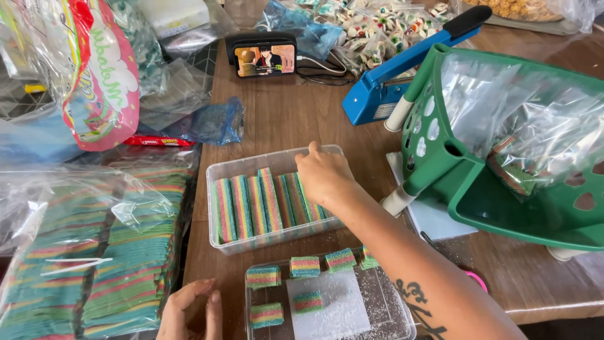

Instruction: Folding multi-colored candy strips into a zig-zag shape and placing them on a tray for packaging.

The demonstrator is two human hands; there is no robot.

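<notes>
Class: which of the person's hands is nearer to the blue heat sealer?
Right. The right hand reaches into the clear tub below the blue heat sealer; the left hand rests far lower, at the table's near edge.

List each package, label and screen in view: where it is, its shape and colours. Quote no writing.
Phone: far centre, propped, black frame, lit screen.
Candy bag: far left, clear plastic, red, pink and white print.
Red wrapper: flat strip below that bag.
Label: small pale patch on blue sealer.

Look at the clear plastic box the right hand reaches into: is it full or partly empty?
Partly empty. The clear box holds rainbow candy strips in its front part, under the right hand; bare floor shows behind them.
</notes>
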